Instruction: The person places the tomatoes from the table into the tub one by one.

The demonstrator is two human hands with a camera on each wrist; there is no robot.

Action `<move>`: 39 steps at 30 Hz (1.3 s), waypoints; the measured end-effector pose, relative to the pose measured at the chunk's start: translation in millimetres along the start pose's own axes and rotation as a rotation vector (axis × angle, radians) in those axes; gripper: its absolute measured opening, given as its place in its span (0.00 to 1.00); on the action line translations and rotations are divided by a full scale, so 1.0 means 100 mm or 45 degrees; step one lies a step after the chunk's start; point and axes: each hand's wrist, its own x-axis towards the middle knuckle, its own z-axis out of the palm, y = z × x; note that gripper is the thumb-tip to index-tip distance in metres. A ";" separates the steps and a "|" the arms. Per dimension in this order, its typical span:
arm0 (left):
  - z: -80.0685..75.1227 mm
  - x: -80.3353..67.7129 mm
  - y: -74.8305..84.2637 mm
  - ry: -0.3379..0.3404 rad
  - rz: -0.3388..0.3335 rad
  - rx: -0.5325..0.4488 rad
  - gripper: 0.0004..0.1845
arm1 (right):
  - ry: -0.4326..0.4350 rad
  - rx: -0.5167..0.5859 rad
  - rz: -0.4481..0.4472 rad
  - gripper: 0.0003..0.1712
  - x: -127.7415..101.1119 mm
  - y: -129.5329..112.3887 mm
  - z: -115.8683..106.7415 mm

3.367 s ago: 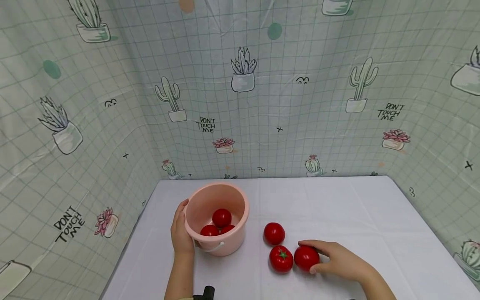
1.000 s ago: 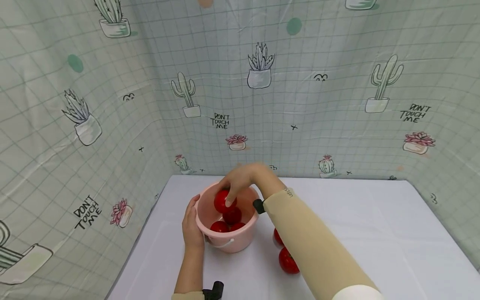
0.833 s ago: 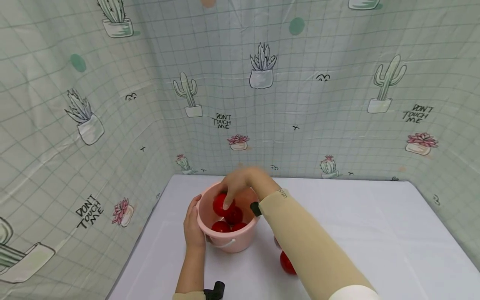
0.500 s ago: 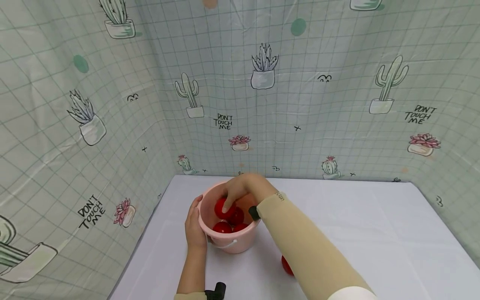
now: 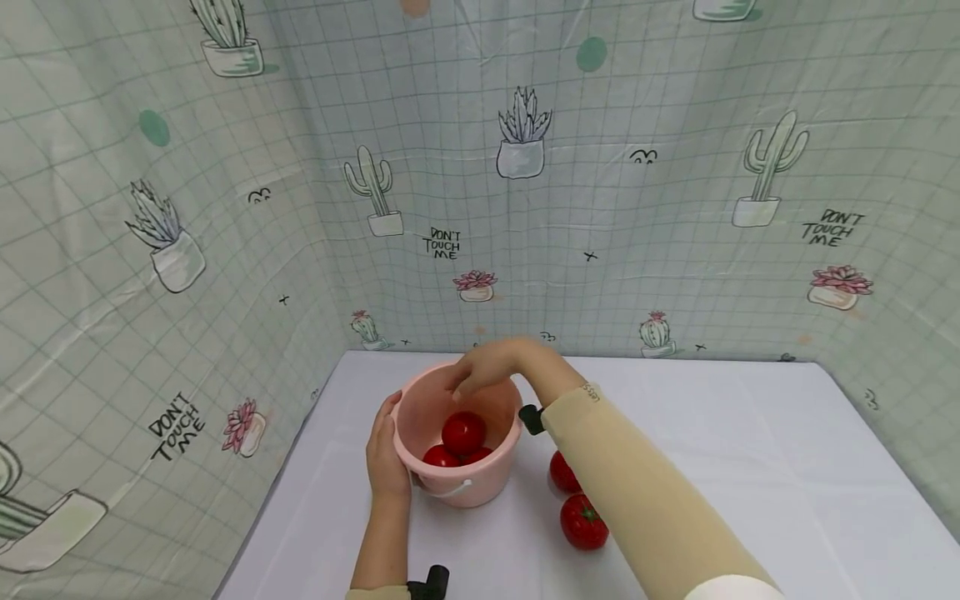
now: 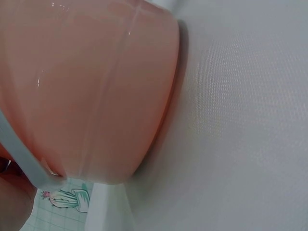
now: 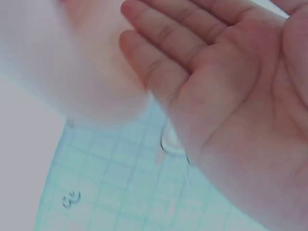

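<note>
A pink bucket point(image 5: 480, 488) stands upright at the left of the white table, its pale handle point(image 6: 30, 166) hanging down at the near side. My left hand point(image 5: 387, 460) grips the bucket's left side, fingers up at the rim. Inside lie red tomatoes point(image 5: 463, 432), three of them visible. Above the bucket's mouth, my right hand point(image 5: 491, 365) holds nothing; the right wrist view shows its palm bare and fingers extended. On the table, right of the bucket, are two more tomatoes, one with a green calyx point(image 5: 583, 523) and one behind it point(image 5: 564, 472), both partly covered by the right sleeve.
A white cloth point(image 5: 720, 433) covers the table. Behind and at both sides hangs a grid-patterned curtain point(image 5: 570, 208) with cactus drawings. The right sleeve point(image 5: 645, 492) crosses over the table, and black wrist straps show on both arms.
My right hand took a tomato from the table, lowered it into the bucket, let go and rose slightly. The left hand stays on the bucket. The head view shifted a little.
</note>
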 end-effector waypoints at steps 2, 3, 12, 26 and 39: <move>0.00 -0.01 0.00 0.006 0.002 0.012 0.20 | 0.031 0.029 -0.047 0.27 -0.11 0.07 -0.02; 0.00 -0.01 0.01 0.008 0.005 0.016 0.20 | 0.056 0.036 -0.068 0.27 -0.17 0.11 -0.02; 0.01 -0.02 0.03 -0.003 0.028 0.030 0.20 | 0.334 0.297 -0.131 0.27 -0.83 0.65 0.25; 0.01 -0.07 0.13 -0.005 -0.020 0.060 0.21 | 0.541 0.470 -0.019 0.37 -1.22 1.40 1.37; 0.00 -0.02 0.03 -0.003 -0.014 0.025 0.20 | 0.560 0.492 0.041 0.41 -1.17 1.56 1.71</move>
